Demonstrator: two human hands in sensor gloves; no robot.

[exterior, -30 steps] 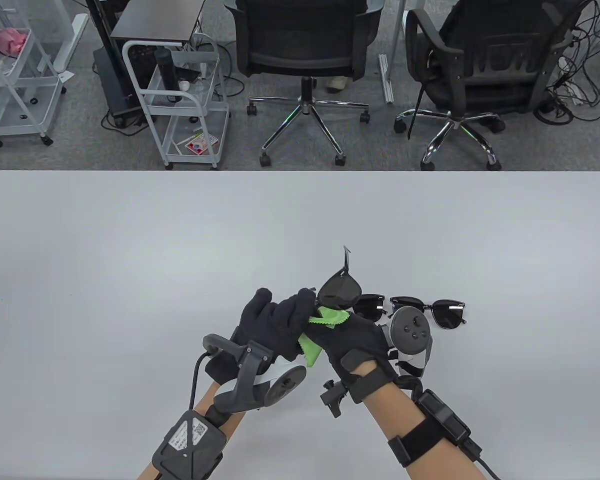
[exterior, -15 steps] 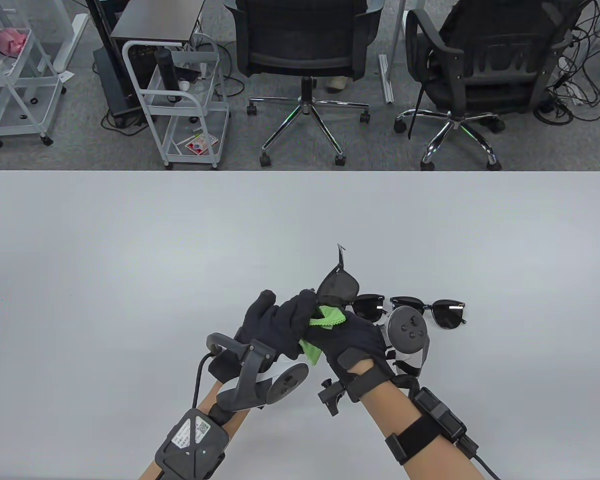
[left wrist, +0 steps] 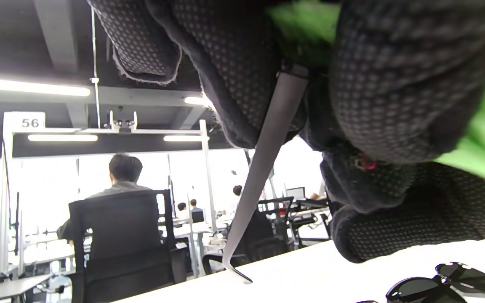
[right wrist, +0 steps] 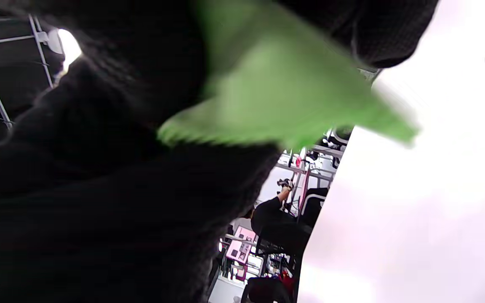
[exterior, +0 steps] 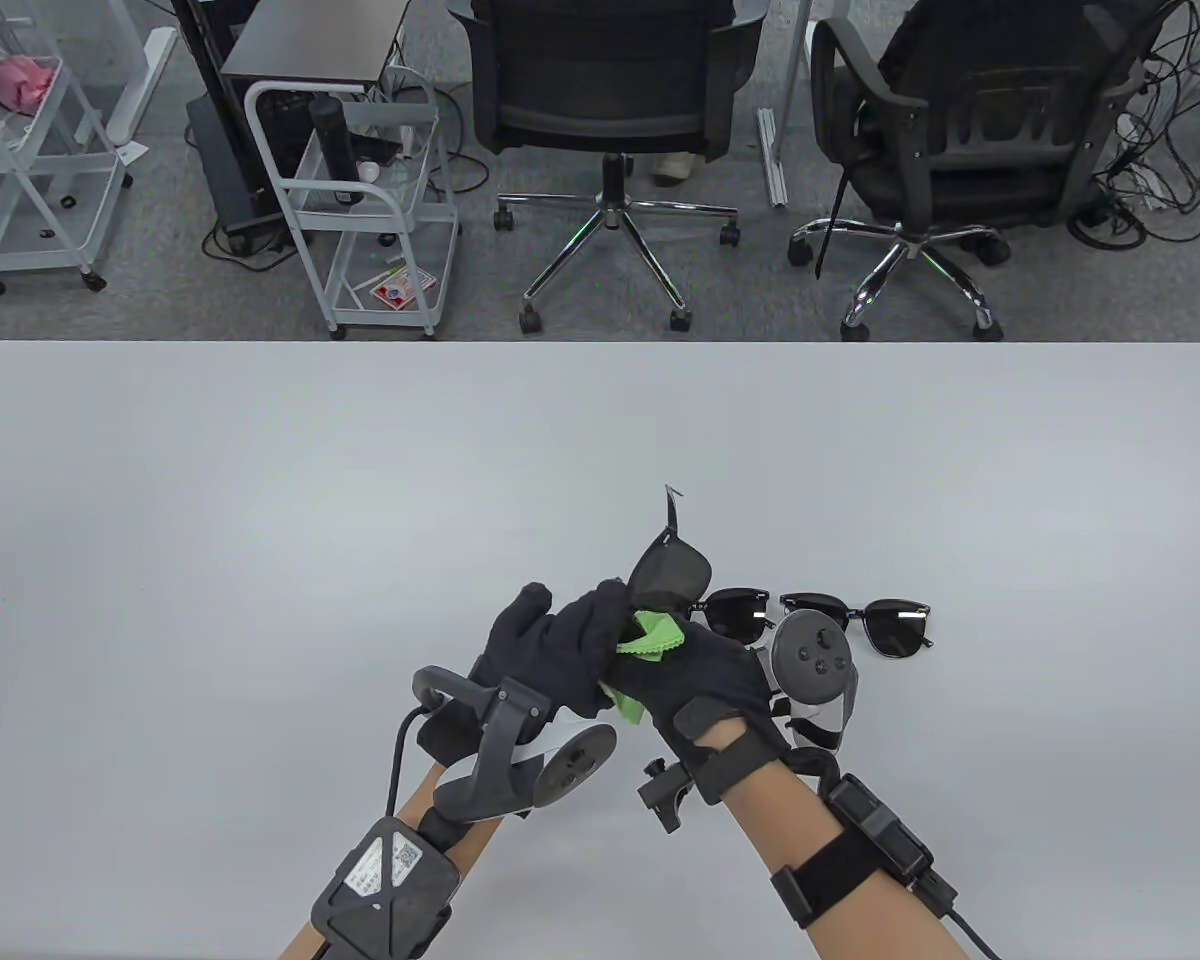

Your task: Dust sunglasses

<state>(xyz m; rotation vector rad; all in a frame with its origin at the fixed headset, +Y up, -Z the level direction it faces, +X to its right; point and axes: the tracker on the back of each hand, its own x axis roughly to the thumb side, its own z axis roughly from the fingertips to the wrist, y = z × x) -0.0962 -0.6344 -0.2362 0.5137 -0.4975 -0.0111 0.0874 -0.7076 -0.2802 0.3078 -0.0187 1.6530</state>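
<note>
Currently wiping: left hand (exterior: 550,640) grips the raised sunglasses (exterior: 668,575) above the table (exterior: 260,500); right hand (exterior: 705,670) fingers pinch the green cloth (exterior: 650,640) against one lens. Next, likely the other lens.

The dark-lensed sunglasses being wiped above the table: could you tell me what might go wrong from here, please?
1. The left hand holds the raised dark-lensed sunglasses only at one end; firm rubbing by the right hand with the bright green cloth could twist them loose.
2. A second pair of black sunglasses lies on the white table beside the right hand, which might knock it.
</note>
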